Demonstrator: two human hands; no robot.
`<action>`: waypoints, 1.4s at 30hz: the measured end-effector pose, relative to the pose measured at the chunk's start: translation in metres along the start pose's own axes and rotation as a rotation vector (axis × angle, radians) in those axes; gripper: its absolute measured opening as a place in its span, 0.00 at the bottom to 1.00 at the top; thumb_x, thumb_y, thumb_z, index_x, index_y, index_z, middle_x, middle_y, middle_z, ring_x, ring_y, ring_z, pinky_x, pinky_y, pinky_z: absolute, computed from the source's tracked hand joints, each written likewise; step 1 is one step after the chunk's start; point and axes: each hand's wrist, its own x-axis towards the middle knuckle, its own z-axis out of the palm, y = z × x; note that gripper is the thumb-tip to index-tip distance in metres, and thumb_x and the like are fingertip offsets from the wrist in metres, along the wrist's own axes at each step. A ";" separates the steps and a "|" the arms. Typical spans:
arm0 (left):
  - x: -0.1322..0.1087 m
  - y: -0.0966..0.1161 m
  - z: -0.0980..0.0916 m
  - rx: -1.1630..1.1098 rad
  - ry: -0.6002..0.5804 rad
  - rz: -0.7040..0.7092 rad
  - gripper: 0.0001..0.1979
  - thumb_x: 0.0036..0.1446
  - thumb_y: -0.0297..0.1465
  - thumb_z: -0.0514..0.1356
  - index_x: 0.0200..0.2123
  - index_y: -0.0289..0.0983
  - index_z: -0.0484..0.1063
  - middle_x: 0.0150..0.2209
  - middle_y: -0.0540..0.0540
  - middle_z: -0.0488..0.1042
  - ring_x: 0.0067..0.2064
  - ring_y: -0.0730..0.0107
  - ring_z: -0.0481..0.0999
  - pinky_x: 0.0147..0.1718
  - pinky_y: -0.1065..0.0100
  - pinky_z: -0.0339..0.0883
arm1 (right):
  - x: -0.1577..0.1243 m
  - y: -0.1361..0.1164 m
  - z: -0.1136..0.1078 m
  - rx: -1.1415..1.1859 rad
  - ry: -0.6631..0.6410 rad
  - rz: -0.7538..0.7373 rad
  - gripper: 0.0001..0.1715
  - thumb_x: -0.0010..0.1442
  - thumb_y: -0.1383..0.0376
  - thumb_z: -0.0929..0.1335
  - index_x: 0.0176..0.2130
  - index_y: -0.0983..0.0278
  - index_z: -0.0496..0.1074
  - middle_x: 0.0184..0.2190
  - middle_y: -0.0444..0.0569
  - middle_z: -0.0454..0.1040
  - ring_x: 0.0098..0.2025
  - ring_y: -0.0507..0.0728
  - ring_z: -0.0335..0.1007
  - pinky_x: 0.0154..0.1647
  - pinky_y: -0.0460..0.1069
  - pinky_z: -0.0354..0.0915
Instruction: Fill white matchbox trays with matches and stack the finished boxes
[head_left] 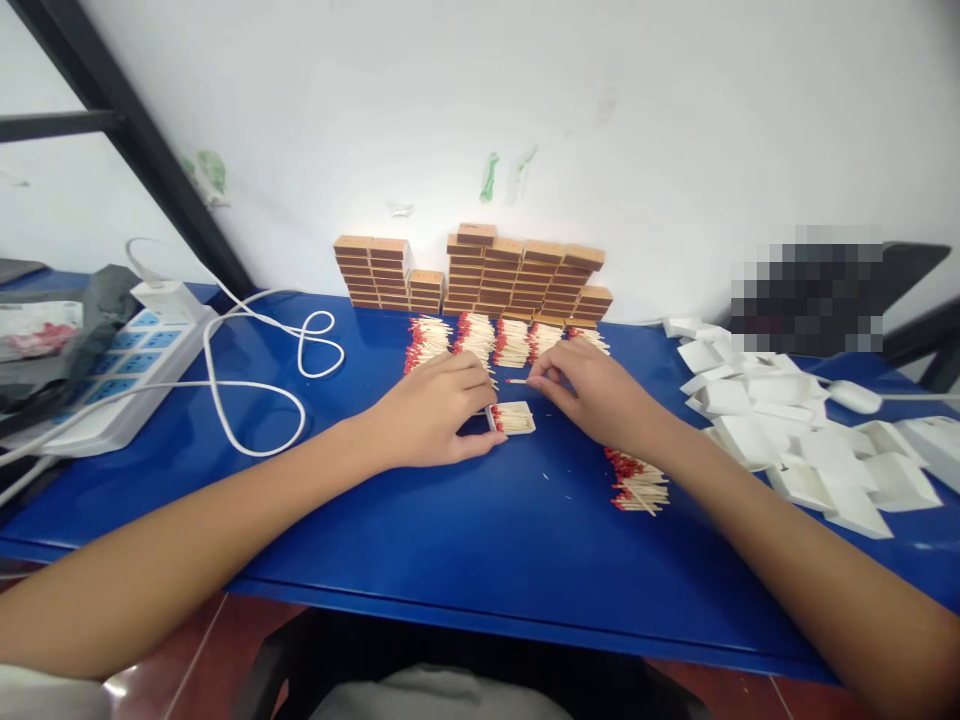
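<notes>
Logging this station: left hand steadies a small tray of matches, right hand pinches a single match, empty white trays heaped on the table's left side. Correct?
Not quite: the head view shows the empty white trays heaped on the right side of the table, not the left. The left hand does steady the small tray of matches, and the right hand pinches a single match.

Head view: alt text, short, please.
The left hand holds a small tray of matches on a blue table while the right hand pinches one match just beyond it. Match piles and stacked matchboxes sit behind; white trays at right.
</notes>
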 end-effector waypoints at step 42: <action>-0.001 -0.001 0.003 -0.013 -0.006 0.017 0.16 0.70 0.42 0.65 0.43 0.32 0.81 0.43 0.38 0.81 0.50 0.54 0.78 0.54 0.54 0.74 | 0.002 0.002 0.016 -0.065 -0.057 0.014 0.19 0.74 0.61 0.65 0.58 0.62 0.77 0.39 0.56 0.77 0.46 0.68 0.73 0.50 0.62 0.69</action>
